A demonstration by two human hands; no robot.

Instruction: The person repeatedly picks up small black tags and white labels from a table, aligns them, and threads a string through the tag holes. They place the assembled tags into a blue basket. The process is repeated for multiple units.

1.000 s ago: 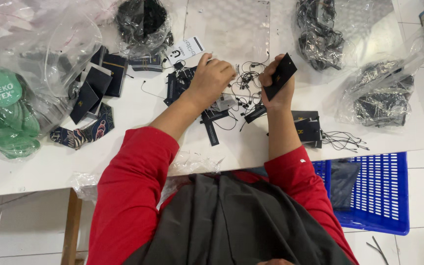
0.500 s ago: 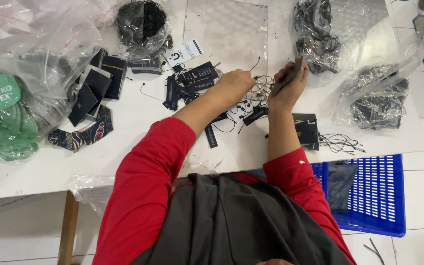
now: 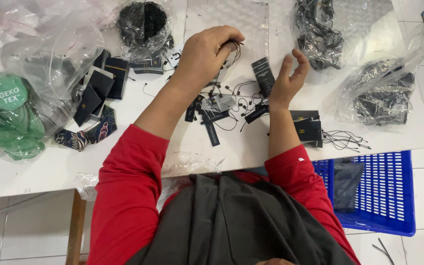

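I see my left hand (image 3: 206,55) raised over the white table (image 3: 40,172), curled into a loose fist, fingertips pinched together on a thin black string (image 3: 235,49) that loops out from the knuckles toward two o'clock. My right hand (image 3: 286,81) sits at about three o'clock from the left one, palm turned inward, fingers spread and curved, clamped on nothing. A narrow black hang tag (image 3: 263,76) stands just beside that hand's thumb at its nine o'clock; from this angle I cannot tell whether the thumb touches it or the tag hangs from the string.

Below both hands, at six o'clock, a loose scatter of black tags with strings (image 3: 217,114) lies on the table. A small stack of black cards (image 3: 307,128) rests against the right forearm at its three o'clock, loose black strings (image 3: 344,140) trailing off farther right.

At twelve o'clock from the left hand lies a clear plastic sheet (image 3: 222,14). Clear bags of black cord (image 3: 320,34) sit at one and two o'clock. Off at nine o'clock, dark booklets (image 3: 99,88) fan out beside a clear bag of green round labels (image 3: 6,118). A blue plastic crate (image 3: 384,196) stands on the floor at four o'clock, under the table's edge.
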